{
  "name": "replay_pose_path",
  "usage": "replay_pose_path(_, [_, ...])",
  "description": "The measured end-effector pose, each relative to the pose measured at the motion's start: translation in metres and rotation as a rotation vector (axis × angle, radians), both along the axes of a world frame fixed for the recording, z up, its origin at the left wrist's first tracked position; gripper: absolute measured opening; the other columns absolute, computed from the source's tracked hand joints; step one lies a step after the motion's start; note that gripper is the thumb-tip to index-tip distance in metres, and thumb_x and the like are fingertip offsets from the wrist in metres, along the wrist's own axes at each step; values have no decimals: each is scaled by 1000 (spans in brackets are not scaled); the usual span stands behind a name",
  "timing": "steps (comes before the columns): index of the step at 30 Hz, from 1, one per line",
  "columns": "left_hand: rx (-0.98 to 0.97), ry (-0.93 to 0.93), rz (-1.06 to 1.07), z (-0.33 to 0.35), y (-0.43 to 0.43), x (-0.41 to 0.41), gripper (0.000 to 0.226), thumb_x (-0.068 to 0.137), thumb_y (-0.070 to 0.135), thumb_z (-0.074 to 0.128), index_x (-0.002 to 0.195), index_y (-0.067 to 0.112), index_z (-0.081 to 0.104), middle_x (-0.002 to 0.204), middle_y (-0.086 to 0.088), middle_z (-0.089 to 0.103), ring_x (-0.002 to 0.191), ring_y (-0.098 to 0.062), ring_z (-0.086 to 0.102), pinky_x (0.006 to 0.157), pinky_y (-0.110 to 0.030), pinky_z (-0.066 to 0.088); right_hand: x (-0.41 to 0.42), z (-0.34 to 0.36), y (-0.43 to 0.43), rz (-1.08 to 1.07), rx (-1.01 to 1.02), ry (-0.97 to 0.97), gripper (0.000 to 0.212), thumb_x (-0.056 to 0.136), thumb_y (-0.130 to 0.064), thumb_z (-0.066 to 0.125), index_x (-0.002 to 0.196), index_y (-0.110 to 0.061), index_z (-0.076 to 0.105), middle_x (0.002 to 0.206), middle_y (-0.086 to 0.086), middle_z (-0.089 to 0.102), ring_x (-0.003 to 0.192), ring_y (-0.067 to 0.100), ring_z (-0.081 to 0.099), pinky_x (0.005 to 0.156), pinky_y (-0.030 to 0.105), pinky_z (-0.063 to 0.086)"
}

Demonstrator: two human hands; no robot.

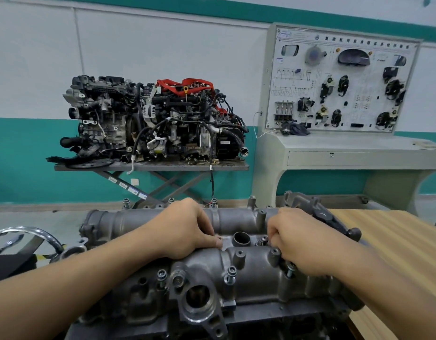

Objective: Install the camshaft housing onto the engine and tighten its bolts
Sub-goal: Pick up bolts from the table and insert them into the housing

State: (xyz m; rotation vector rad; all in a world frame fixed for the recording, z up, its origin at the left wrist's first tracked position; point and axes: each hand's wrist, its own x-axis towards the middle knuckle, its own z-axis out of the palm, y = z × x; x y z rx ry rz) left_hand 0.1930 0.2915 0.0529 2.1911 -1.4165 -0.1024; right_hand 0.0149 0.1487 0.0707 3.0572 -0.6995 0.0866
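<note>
The grey cast camshaft housing [251, 273] lies on top of the engine [143, 303] in front of me. Several bolts stand in its bosses, such as one bolt [231, 272] at the near edge and another bolt [161, 274] to its left. My left hand [187, 229] rests on the middle of the housing with fingers curled down into the central valley, left of a round tube opening [241, 238]. My right hand [300, 241] pinches a small bolt [263, 240] in the valley just right of that opening. What the left fingertips hold is hidden.
A wooden table top [393, 241] lies to the right. A chrome ring [28, 233] sits at the left. Beyond, two complete engines [150, 121] stand on a scissor lift table [150, 166], and a training panel console [342, 94] stands against the wall.
</note>
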Motion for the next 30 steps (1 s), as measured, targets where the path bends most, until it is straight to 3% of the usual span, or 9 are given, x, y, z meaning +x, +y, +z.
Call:
replay_pose_path(3, [21, 11, -6, 0, 1, -1, 6, 81, 22, 80, 84, 26, 83, 55, 23, 65, 53, 12, 56, 51, -5, 37, 0, 1, 1, -10, 14, -43, 18, 97, -11, 50, 93, -12, 67, 97, 5, 62, 86, 21, 60, 77, 38, 54])
replay_pose_path(7, [35, 19, 8, 1, 2, -3, 22, 89, 16, 67, 98, 31, 81, 79, 20, 75, 72, 9, 65, 69, -11, 50, 1, -1, 1, -31, 50, -96, 20, 95, -8, 51, 91, -15, 69, 93, 5, 64, 81, 23, 63, 71, 37, 54])
replay_pose_path(10, [-63, 62, 73, 5, 4, -5, 18, 91, 22, 61, 89, 28, 77, 59, 20, 66, 53, 7, 57, 50, -11, 39, 2, 1, 2, -75, 71, -144, 26, 91, -2, 52, 86, -17, 73, 83, 6, 69, 71, 26, 68, 58, 34, 55])
replay_pose_path(12, [-134, 115, 144, 13, 9, -4, 20, 93, 25, 55, 91, 20, 74, 62, 11, 64, 53, -4, 56, 47, -17, 37, 5, 8, 2, -92, 19, -181, 26, 89, -5, 54, 88, -19, 76, 86, 4, 71, 72, 22, 68, 65, 34, 59])
replay_pose_path(15, [-231, 707, 225, 31, 20, 1, 39, 98, 43, 41, 108, 13, 65, 52, 1, 49, 41, -12, 37, 37, -19, 28, 18, 28, 12, 33, 5, -376, 26, 90, -10, 56, 97, -24, 77, 96, -1, 73, 79, 15, 68, 76, 34, 59])
replay_pose_path(17, [-212, 959, 201, 38, 31, 6, 59, 96, 63, 32, 117, 14, 57, 52, 0, 46, 41, -10, 30, 34, -19, 23, 33, 40, 32, 283, 134, -505, 23, 92, -16, 61, 104, -26, 76, 89, -13, 71, 69, 1, 64, 64, 19, 52])
replay_pose_path(20, [-204, 1048, 76, 42, 42, 6, 70, 92, 76, 25, 92, 13, 55, 53, 1, 40, 43, -10, 25, 36, -19, 18, 60, 44, 67, 510, 321, -448, 16, 93, -22, 67, 107, -22, 75, 82, -11, 70, 62, -3, 61, 57, 14, 46])
replay_pose_path(22, [-271, 1063, 59, 42, 46, 5, 65, 92, 76, 27, 74, 17, 50, 53, 3, 34, 43, -11, 24, 39, -19, 14, 75, 41, 81, 493, 338, -412, 14, 93, -27, 68, 100, -17, 76, 84, -2, 74, 70, 10, 66, 70, 35, 55])
replay_pose_path(30, [-272, 992, 103, 37, 61, 14, 65, 96, 70, 24, 68, 17, 49, 57, 2, 37, 47, -12, 29, 44, -24, 17, 98, 30, 94, 453, 219, -427, 11, 89, -15, 67, 87, -8, 76, 74, 10, 71, 72, 27, 65, 70, 40, 52])
